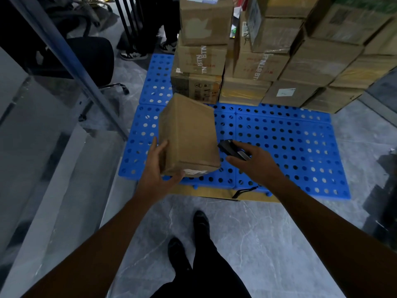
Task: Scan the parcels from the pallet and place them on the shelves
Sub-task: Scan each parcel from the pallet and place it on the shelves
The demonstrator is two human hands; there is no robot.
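The right hand (255, 162) is covering most of the scanner (225, 146), leaving only its front end showing. The left hand (159, 175) is hiding the near left corner of the parcel (189, 134), and its label (194, 172) is blurring beyond reading. The stack (300, 61) is running off the top and right edges. A bystander (150, 37) is showing only legs and shoes

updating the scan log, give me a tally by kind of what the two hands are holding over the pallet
cardboard parcel: 1, gripped by the left hand
black scanner: 1, held in the right hand
total: 2
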